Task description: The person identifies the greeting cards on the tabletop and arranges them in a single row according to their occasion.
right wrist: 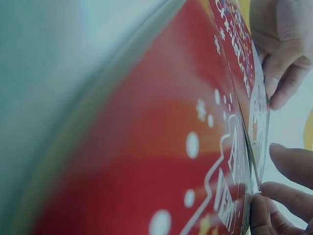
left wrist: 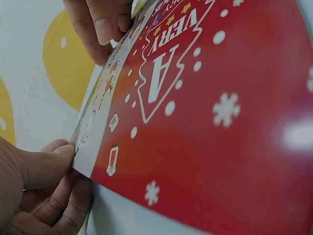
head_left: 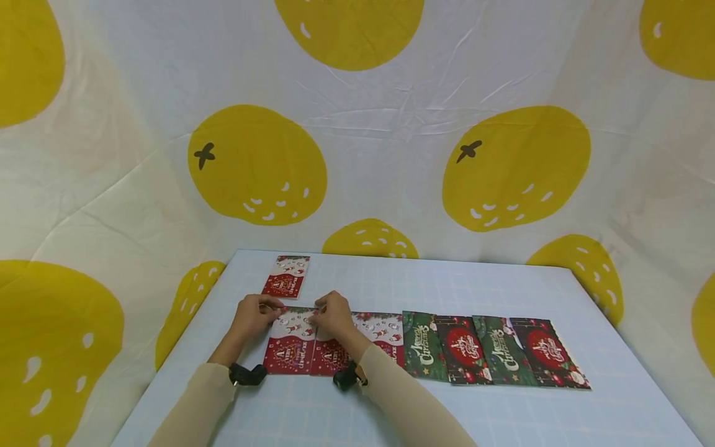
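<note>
My left hand pinches the upper left corner of a red and white Christmas card, thumb above and fingers beneath, seen closely in the left wrist view. At that card's upper right corner is my right hand. In the right wrist view, the right hand's fingers touch the corner while the thumb stands apart from it. A second matching card lies directly to the right, partly hidden by the right hand and wrist. A third such card shows beyond the right forearm.
Green cards and dark red cards continue the row rightward, some overlapping. Another red and white card lies alone behind the row at the left. All rest on a pale blue table, with a fruit-patterned cloth behind.
</note>
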`<control>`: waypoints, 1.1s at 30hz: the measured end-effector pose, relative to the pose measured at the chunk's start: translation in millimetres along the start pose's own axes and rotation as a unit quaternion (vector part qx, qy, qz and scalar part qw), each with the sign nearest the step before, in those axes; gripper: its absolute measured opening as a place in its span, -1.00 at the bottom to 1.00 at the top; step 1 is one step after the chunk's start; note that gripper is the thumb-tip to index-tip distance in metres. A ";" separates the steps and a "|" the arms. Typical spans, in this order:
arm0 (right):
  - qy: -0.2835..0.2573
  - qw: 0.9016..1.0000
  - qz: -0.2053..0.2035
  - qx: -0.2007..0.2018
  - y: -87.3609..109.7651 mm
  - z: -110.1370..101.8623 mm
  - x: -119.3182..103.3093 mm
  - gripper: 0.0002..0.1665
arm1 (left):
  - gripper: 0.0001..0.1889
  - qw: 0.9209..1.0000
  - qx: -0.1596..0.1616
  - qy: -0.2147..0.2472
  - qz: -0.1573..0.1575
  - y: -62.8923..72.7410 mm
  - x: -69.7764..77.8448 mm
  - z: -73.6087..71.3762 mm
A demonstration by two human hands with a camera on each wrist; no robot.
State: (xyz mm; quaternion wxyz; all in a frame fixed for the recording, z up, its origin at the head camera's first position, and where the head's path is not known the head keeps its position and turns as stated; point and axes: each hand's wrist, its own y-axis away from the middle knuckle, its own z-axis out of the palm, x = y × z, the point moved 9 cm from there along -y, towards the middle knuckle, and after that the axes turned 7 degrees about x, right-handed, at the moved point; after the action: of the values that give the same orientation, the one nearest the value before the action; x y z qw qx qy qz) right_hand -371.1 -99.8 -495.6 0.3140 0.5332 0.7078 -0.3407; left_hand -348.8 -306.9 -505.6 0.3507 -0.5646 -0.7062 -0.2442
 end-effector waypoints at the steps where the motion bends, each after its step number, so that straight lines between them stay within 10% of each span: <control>1: 0.002 1.000 -0.001 -0.001 -0.3 0.1 0.1 -0.56 | -0.87 1.000 0.002 0.001 0.000 -0.2 -0.3 -0.2; 17: -0.026 0.999 -0.032 -0.018 -1.7 -0.4 -5.7 -0.75 | -0.83 0.999 0.020 0.038 -0.028 1.0 -4.0 -3.8; 33: -0.114 0.993 0.022 0.003 0.3 -3.5 2.3 -0.86 | -0.83 0.998 0.025 0.041 -0.049 1.1 -8.3 -1.8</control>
State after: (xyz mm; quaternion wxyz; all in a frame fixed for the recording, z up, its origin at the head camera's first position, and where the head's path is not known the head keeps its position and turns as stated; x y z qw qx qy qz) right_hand -371.7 -95.6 -495.5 0.3987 0.5072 0.6542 -0.3947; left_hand -346.4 -313.2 -510.8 0.3812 -0.5097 -0.7240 -0.2660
